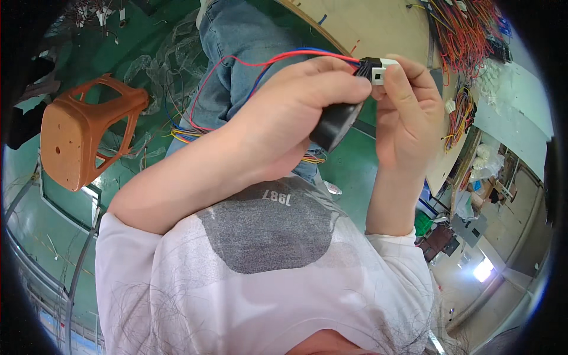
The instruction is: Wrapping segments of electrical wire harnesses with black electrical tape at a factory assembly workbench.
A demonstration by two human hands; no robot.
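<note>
My left hand [307, 89] is closed around a roll of black tape [338, 127]. Its thumb and fingertips press at the end of a bundle of red and blue wires [290, 54], where black wrapping [367, 68] covers them. At that same end sits a small white plastic connector [381, 73], pinched between the thumb and fingers of my right hand [411, 106]. Both hands are close together in front of my body, almost touching. From the connector the wires run left behind my left hand and hang down over my jeans [231, 59].
An orange plastic stool [65, 145] lies tipped on the green floor at the left, near crumpled clear plastic film [171, 65]. A pale tabletop [378, 23] lies ahead, with piles of red and multicoloured wires [473, 35] at its right. Shelving with bags [482, 163] stands further right.
</note>
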